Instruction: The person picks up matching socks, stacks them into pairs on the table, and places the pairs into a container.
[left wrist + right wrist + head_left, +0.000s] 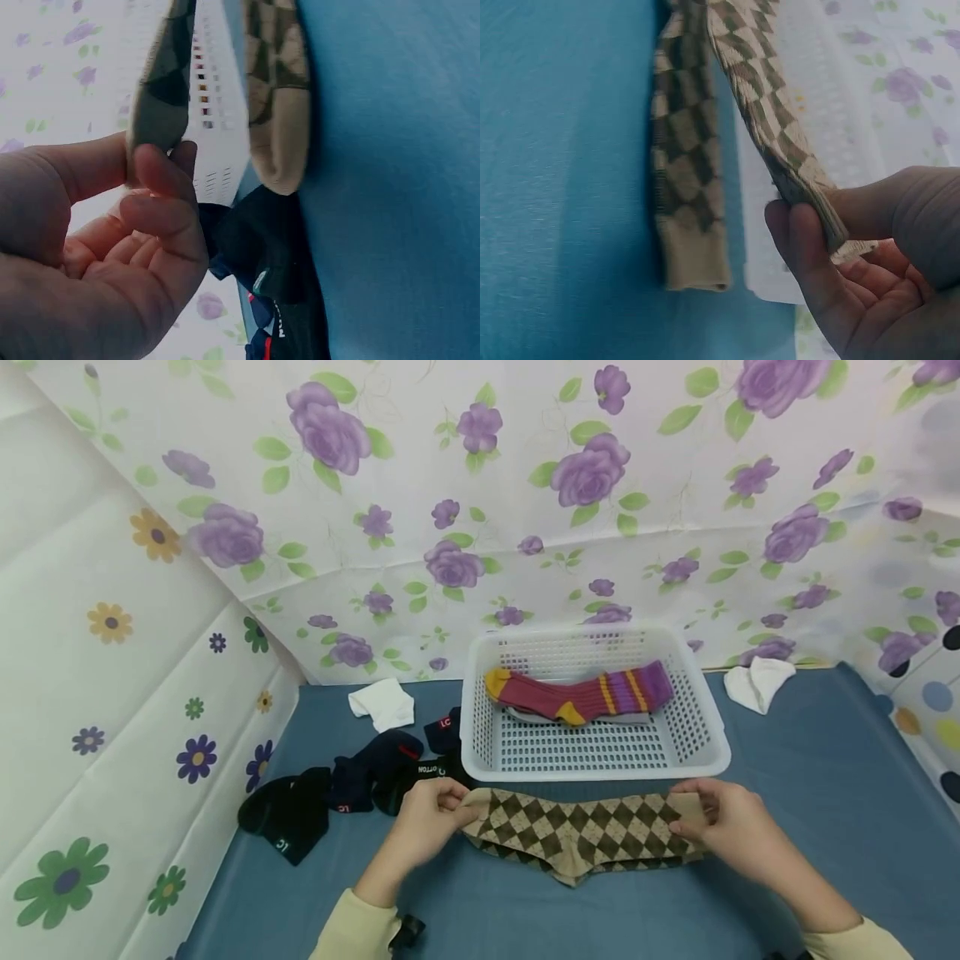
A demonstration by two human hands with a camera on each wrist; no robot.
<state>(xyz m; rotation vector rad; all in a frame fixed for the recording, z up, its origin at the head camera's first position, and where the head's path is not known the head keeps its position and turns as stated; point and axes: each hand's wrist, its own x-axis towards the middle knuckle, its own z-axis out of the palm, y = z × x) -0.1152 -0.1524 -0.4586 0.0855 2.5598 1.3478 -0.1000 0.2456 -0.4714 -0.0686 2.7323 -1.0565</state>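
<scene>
Stretched level between my two hands is a beige and brown argyle sock [540, 822]. My left hand [427, 818] pinches its toe end between thumb and fingers, while the right hand [731, 827] pinches the plain beige cuff. Beneath it a second argyle sock [694, 187] lies on the blue table, mostly covered by the first in the head view. Both wrist views show a gap between the two socks at their ends. Just behind stands a white perforated basket [592, 774], with maroon, purple and yellow socks [525, 689] over something grey [630, 719].
Left of the basket lie several dark socks, among them a black sock [288, 810] and a navy sock [375, 764]. One white sock [382, 703] is behind them; another white sock [759, 683] lies right of the basket. Flowered sheeting [405, 568] rises behind the table.
</scene>
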